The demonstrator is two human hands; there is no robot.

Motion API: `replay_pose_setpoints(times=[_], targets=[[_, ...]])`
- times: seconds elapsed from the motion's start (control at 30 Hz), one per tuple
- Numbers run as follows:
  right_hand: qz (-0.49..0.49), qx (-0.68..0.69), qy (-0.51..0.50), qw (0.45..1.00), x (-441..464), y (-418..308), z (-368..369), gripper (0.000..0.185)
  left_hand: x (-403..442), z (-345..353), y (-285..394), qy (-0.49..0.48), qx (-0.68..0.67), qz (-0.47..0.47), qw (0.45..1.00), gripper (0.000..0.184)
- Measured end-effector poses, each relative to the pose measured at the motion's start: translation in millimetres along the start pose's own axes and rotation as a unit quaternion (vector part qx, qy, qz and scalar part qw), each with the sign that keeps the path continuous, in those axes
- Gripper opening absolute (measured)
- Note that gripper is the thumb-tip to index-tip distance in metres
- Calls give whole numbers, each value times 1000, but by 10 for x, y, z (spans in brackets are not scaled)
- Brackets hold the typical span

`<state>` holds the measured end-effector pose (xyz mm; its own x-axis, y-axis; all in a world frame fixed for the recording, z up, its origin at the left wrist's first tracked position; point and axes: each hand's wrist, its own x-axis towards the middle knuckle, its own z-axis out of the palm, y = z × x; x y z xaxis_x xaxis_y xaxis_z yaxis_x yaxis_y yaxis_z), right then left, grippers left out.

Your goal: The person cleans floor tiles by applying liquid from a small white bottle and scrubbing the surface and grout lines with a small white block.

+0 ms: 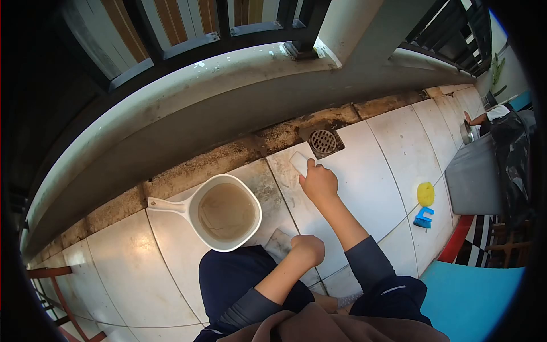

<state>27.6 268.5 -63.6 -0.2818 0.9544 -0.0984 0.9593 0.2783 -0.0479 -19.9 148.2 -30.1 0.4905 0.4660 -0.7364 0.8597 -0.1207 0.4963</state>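
My right hand (320,181) is closed on a small white block (299,163), whose exact kind I cannot make out. It presses the block to the white floor tile just below a round drain grate (323,141). My left hand (308,251) is bent at the wrist over my knees, its fingers hidden from view. Beside it a greyish flat patch (279,243) shows on the floor; whether it is a cloth or a stain is unclear. To the left, a white long-handled dipper (257,212) stands upright, holding murky water (227,211).
A yellow sponge (425,194) and a blue brush (423,218) lie on the tiles at right. Beyond them stands a grey bin (476,176) with black plastic. Another person's hand (474,119) touches a metal bowl (467,133). A low wall (188,122) with railings runs along the far side.
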Motion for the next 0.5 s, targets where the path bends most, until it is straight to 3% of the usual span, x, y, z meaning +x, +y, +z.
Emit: replay_pose_setpoints(times=[0.17, 0.5], targets=[[-19, -31, -64, 997, -729, 71, -119, 42, 37, -6, 73, -21, -2, 10, 1000, 27], [24, 38, -9, 999, 91, 57, -72, 37, 86, 18, 52, -27, 34, -26, 999, 26]])
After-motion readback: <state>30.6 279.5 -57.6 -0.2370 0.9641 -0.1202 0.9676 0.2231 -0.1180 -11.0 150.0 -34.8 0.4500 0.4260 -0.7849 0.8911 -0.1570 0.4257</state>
